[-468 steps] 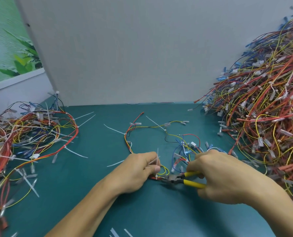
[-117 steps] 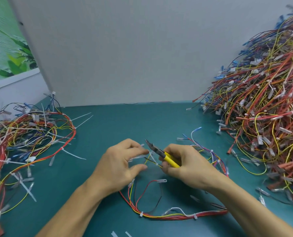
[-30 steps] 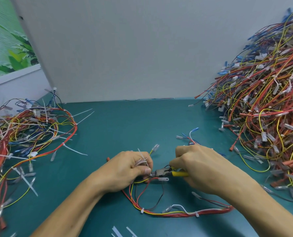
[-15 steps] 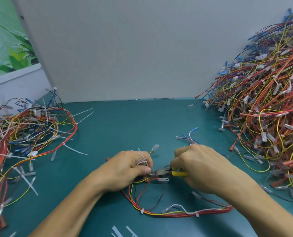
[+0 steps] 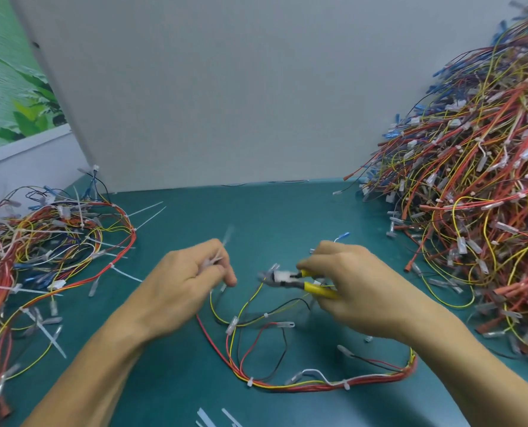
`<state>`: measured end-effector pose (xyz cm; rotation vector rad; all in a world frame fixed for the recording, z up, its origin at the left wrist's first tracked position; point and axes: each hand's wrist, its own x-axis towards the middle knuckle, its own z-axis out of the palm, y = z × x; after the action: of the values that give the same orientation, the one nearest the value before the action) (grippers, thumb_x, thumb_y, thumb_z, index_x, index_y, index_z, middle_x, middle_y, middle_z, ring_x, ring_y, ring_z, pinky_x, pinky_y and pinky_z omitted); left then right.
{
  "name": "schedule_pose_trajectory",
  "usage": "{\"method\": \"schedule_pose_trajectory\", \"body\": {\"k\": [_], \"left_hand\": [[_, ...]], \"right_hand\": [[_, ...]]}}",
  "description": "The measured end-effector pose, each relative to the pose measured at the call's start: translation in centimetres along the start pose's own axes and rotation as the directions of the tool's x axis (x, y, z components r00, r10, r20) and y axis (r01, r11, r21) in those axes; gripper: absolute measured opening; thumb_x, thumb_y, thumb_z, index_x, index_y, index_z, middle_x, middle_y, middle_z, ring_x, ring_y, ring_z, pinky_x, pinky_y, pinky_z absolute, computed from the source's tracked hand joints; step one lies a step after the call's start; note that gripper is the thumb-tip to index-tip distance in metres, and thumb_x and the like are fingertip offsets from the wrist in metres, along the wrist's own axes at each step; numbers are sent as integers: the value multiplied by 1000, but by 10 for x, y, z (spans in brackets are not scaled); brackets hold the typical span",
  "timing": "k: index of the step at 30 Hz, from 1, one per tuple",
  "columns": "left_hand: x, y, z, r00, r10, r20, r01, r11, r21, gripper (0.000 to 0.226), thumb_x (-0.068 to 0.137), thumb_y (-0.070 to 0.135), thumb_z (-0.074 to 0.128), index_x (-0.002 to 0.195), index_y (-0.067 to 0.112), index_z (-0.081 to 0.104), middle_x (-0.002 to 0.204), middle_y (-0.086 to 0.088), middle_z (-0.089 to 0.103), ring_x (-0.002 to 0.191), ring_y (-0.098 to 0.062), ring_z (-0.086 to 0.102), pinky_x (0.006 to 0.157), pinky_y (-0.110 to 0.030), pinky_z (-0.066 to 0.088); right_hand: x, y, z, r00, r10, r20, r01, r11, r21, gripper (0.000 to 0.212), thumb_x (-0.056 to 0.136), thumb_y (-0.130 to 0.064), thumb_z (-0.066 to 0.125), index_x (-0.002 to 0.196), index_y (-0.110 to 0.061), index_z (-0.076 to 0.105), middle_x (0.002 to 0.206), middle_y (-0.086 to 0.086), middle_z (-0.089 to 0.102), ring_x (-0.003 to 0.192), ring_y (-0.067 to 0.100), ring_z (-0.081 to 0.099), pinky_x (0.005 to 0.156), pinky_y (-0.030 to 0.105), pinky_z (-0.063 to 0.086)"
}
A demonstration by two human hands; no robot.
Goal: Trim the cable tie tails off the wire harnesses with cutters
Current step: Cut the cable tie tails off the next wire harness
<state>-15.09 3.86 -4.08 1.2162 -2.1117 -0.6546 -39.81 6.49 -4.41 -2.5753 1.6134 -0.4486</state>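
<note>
Hands have pulled apart: left hand (image 5: 185, 291) went toward 10 o'clock, fingers pinching white plastic cable tie tails (image 5: 214, 259). Right hand (image 5: 361, 291) fingers wrap yellow-handled steel cutters (image 5: 290, 279), nose at 9 o'clock. Red-yellow-black wire harness (image 5: 302, 387) lies on teal surface (image 5: 256, 217), 6 o'clock of both.

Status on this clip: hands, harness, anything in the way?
Left hand holds tie tails. Right hand grips cutters. Harness lies on mat beneath them. Left pile and right pile clear of hands.

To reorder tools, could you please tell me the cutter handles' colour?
Yellow, in the head view: the steel-nosed hand cutters in the right hand.
</note>
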Motion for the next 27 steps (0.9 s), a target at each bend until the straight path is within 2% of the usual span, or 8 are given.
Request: {"method": "schedule_pose_trajectory", "body": {"k": [4, 8, 12, 14, 17, 21, 24, 27], "left_hand": [[-15, 27, -10, 980, 139, 139, -160, 974, 161, 23, 77, 37, 34, 68, 21, 47, 59, 3, 52, 53, -13, 40, 54, -31, 38], [-33, 41, 18, 890, 105, 444, -308, 856, 416, 20, 75, 40, 31, 75, 21, 39, 68, 0, 49, 64, -18, 46, 60, -35, 44], [-45, 29, 38, 820, 21, 572, -304, 863, 404, 26, 73, 43, 43, 94, 28, 52, 85, 8, 60, 83, -14, 57, 80, -27, 50], [-46, 29, 34, 832, -8, 555, -260, 878, 401, 37, 71, 54, 49, 103, 36, 53, 92, 14, 62, 88, -6, 58, 80, -17, 47], [-40, 34, 24, 839, 16, 544, -261, 889, 377, 45, 72, 66, 47, 104, 35, 55, 91, 16, 63, 86, -2, 58, 76, -25, 50], [-26, 24, 13, 937, -62, 344, -118, 871, 477, 33, 88, 55, 44, 94, 27, 61, 83, 10, 65, 81, -6, 59, 76, -30, 50], [-17, 11, 14, 928, -354, 117, 156, 653, 741, 50, 90, 62, 41, 75, 16, 54, 74, 0, 54, 81, -24, 58, 69, -32, 47], [-15, 4, 20, 845, -532, 56, 277, 525, 805, 68, 77, 81, 41, 63, 14, 43, 67, 3, 44, 71, -24, 49, 58, -29, 37]], "right_hand": [[0, 0, -17, 966, 143, -216, -76, 954, 291, 20, 85, -22, 66, 103, -27, 61, 82, -10, 54, 74, 3, 48, 67, 9, 34], [2, 9, -20, 910, 346, -228, -219, 869, 444, 18, 87, -26, 64, 104, -27, 59, 74, -4, 54, 73, 17, 55, 69, 32, 45], [3, 17, -17, 870, 442, -220, -350, 867, 356, 14, 87, -27, 62, 99, -24, 56, 81, 2, 57, 80, 26, 55, 67, 35, 42], [4, 21, -15, 853, 466, -236, -396, 872, 288, 14, 87, -28, 62, 98, -24, 54, 84, 2, 55, 82, 26, 52, 66, 33, 34], [4, 26, -19, 802, 506, -317, -402, 850, 341, 16, 87, -27, 64, 95, -18, 55, 84, 5, 55, 80, 27, 51, 65, 33, 33], [1, 34, -31, 652, 596, -469, -398, 795, 458, 17, 89, -27, 61, 92, -13, 52, 70, 2, 53, 72, 30, 49, 60, 35, 29], [-6, 44, -33, 637, 631, -444, -659, 744, 112, 24, 89, -30, 57, 88, -13, 40, 66, 4, 41, 72, 34, 43, 64, 37, 33], [-7, 49, -25, 670, 732, -121, -739, 645, -193, 19, 84, -26, 55, 88, -15, 40, 85, 12, 52, 77, 32, 43, 72, 39, 38]]}}
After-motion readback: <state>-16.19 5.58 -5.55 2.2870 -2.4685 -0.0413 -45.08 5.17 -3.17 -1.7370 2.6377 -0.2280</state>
